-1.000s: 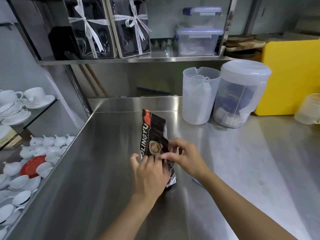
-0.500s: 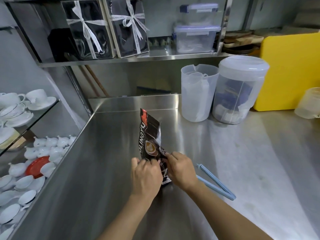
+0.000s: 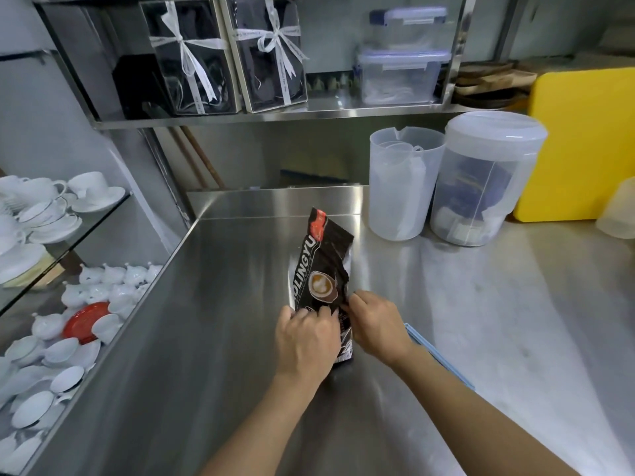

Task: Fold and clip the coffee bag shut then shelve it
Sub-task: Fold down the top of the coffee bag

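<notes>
Pinching the near end of the coffee bag (image 3: 321, 269) with my left hand (image 3: 305, 341) and right hand (image 3: 376, 326), I keep it flat on the steel counter (image 3: 213, 321) for a straight fold. The blue clip (image 3: 438, 359) lies just beside my right wrist, within reach.

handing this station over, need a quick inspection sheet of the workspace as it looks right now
surface: stainless steel counter, bare metal around the work, smudged on the right side.
job's things: coffee bag lies on the counter, its near end under both hands, not yet clipped; blue bag clip lies on the counter, partly hidden by the right forearm.
clutter: clear pitcher, lidded clear jar and yellow board at the back.
grippers: left hand and right hand both pinch the bag's near end.
cables: nothing seen.
surroundings: ribboned gift boxes and lidded containers on the upper shelf; white cups and saucers on glass shelves at left.
</notes>
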`<state>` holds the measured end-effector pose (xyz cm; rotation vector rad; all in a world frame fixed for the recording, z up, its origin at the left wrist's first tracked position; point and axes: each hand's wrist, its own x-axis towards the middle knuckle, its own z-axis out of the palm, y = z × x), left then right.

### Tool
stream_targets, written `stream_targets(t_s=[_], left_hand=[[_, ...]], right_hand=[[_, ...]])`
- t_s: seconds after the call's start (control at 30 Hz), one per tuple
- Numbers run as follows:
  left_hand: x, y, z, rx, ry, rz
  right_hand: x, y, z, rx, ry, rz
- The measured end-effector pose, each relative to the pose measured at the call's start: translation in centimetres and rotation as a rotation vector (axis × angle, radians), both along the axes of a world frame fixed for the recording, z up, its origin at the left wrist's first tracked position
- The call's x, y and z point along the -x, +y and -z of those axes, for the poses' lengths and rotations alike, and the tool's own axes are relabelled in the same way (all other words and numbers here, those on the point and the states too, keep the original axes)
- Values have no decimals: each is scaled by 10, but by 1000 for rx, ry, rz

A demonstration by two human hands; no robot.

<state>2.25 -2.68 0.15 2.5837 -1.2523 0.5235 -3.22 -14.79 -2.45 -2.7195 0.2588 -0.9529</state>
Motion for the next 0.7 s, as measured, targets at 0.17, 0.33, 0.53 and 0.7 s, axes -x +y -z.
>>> stream_targets(t_s=[0.17, 0.33, 0.53, 0.7], left_hand=[[-22, 21, -7, 609, 423, 95], [-70, 27, -20, 680, 788, 131], [-65, 18, -28, 647, 1140, 189], [-60, 14, -28, 671, 1137, 134]], right_hand=[[8, -10, -7, -426, -28, -116], [-2, -33, -5, -810, 120, -137], [1, -37, -35, -1025, 192, -289], [15, -27, -39, -1251, 252, -412]])
